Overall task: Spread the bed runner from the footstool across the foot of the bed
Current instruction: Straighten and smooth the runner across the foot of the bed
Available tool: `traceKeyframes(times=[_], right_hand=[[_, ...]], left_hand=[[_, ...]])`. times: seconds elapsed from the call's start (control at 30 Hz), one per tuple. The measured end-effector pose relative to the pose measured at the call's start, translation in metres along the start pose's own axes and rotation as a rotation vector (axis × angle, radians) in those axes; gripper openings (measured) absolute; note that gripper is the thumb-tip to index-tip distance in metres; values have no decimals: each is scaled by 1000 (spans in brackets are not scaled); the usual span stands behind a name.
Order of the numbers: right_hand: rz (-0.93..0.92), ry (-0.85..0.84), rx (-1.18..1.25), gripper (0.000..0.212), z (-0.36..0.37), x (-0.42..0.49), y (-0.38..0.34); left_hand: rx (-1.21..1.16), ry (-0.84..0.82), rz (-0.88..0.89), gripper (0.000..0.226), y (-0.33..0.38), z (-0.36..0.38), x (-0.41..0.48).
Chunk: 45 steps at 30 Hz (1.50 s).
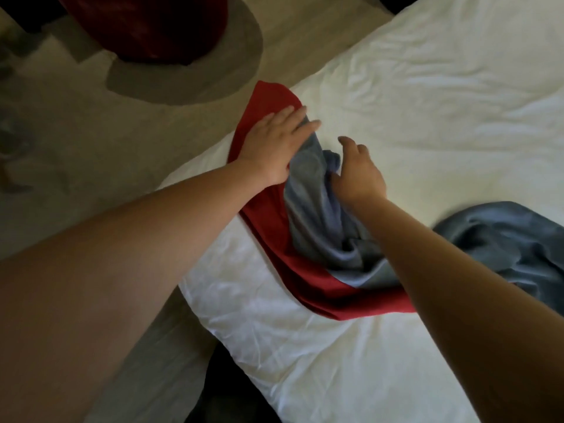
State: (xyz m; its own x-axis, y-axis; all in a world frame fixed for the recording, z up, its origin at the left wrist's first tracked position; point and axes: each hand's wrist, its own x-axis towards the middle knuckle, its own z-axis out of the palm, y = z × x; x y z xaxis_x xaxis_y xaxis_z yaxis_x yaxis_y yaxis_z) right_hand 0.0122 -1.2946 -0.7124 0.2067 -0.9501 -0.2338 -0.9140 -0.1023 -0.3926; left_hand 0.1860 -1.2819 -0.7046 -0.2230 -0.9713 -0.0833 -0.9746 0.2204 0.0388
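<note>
The bed runner (pixel 308 270), red with a grey-blue side, lies bunched in a diagonal band across the white bed (pixel 427 102) near its edge. My left hand (pixel 274 145) lies flat with straight fingers on the runner's far red end, pressing it onto the sheet. My right hand (pixel 357 172) sits just to the right, its fingers loosely spread beside the crumpled blue folds; its thumb side touches the fabric. More blue cloth of the runner is heaped at the right edge of the view, partly hidden by my right forearm.
A dark red footstool (pixel 146 29) stands on a round grey rug (pixel 189 77) on the pale floor at upper left. The wrinkled white sheet stretches away to the upper right. A dark gap shows under the bed's near edge (pixel 232 377).
</note>
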Motion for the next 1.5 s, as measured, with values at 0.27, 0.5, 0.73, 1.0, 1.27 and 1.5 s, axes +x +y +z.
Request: traceKeyframes(times=[0.27,0.5,0.73,1.0,1.27,1.5], right_hand=[[-25,-123,147,25,8,25,-7],[63,242,25,21,-41,68,19],[72,587,-11,32,-97,111,34],[-289,-397,-704,33,-66,89,34],[-203,-309,-431,57,-80,108,42],[-358,-235,-655,25,-61,117,24]], left_hand=[[135,-94,287,11,-31,1,17],[126,80,285,10,-64,-16,13],[178,207,196,18,-84,-23,0],[-147,-261,159,23,-60,0,-47],[-321,-7,-263,32,-60,9,-27],[-100,-60,-177,42,-68,15,3]])
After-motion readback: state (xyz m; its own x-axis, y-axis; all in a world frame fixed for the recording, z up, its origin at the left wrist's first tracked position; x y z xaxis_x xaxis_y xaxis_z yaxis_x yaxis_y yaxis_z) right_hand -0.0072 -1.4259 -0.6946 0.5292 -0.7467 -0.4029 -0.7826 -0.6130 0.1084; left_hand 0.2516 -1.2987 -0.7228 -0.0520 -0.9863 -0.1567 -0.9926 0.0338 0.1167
